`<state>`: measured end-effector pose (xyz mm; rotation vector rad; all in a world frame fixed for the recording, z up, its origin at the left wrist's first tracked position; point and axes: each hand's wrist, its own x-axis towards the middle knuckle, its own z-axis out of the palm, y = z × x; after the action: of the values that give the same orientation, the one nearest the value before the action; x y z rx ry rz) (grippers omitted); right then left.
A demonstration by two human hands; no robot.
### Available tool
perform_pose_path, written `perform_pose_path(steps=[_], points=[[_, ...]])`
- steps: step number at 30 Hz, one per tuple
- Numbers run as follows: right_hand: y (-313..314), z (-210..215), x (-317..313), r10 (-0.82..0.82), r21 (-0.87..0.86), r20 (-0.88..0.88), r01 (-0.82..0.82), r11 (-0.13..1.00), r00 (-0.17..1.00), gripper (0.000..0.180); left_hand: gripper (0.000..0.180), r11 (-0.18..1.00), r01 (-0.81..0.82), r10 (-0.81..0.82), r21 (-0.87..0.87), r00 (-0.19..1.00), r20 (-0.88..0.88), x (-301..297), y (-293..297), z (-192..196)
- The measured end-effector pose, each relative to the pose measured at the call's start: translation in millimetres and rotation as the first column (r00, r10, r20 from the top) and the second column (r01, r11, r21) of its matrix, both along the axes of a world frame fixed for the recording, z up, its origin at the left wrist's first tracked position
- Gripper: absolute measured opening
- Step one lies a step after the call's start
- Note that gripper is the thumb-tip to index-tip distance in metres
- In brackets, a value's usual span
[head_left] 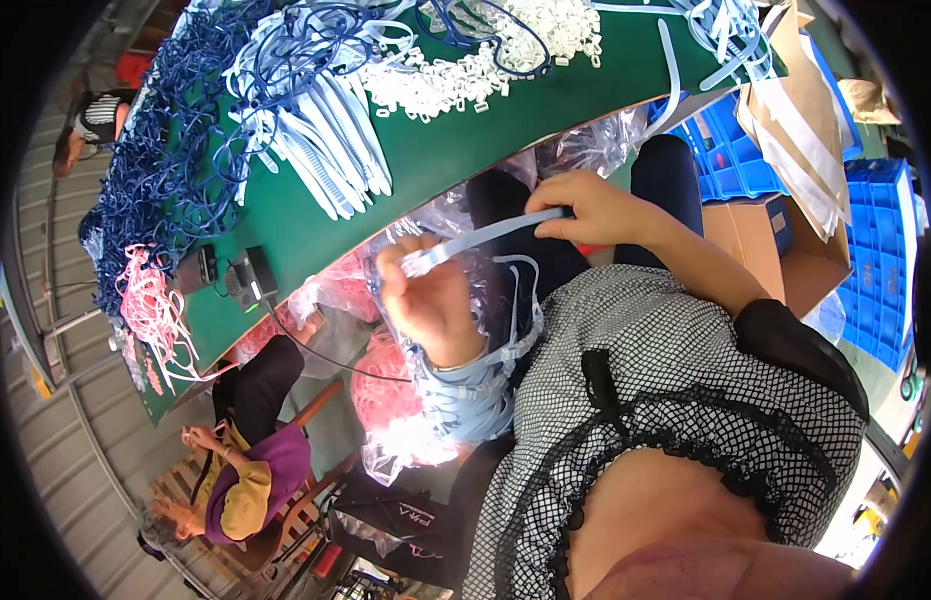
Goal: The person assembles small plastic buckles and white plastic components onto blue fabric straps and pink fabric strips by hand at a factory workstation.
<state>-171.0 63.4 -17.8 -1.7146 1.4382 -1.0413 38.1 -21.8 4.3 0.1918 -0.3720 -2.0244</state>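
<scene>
Both hands work below the near edge of the green table [426, 170], over the person's lap. The left hand [431, 300] is curled shut, pinching one end of a pale blue strap [486, 237]; the right hand [591, 210] is closed on the other end, so the strap runs taut between them, just off the table's edge. More pale blue straps [466, 395] are looped round the left forearm and hang beneath it, partly covering the lap.

A clear plastic bag [456, 215] billows between the table's edge and the hands, crowding the space behind the strap. On the table, well beyond the hands, lie a fanned pile of pale blue straps [331, 140], a heap of small white clips [466, 75], and dark blue loops [166, 170] tangled along the table's far left side. Pink straps [151, 305] spill over the table's left end, beside a small black device [251, 275] with a cable.

Beyond the table's left end another person [241, 470] sits handling pink pieces. To the table's right stand blue crates [881, 250] and an open cardboard box [786, 250].
</scene>
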Motion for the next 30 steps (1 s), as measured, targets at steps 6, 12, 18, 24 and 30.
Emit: perform_pose_path(steps=[6, 12, 18, 24, 30], points=[[-2, 20, 14, -0.063, -0.007, -0.073, 0.063, 0.998, 0.995, 0.017, 0.008, 0.994, -0.004, 0.002, 0.114, 1.000, 0.020, 18, -13, -14], [-20, 57, 63, 0.163, -0.497, -0.345, -0.328, 0.803, 0.924, 0.021, 0.031, 0.911, 0.275, -0.407, 0.306, 0.718, 0.564, -24, 14, 13], [-29, 61, 91, 0.463, -0.543, -0.413, -0.620, 0.566, 0.784, 0.020, 0.029, 0.924, 0.345, -0.362, 0.167, 0.644, 0.674, -7, 14, -15], [-144, 48, 38, -0.268, -0.634, -0.428, -0.075, 0.770, 0.863, 0.021, 0.033, 0.965, 0.232, -0.245, 0.120, 0.963, 0.109, 2, 15, -14], [-193, 35, 44, -0.237, -0.427, -0.692, -0.122, 0.896, 0.682, 0.020, 0.038, 0.981, 0.196, -0.193, 0.008, 0.957, 0.217, -1, 21, -9]])
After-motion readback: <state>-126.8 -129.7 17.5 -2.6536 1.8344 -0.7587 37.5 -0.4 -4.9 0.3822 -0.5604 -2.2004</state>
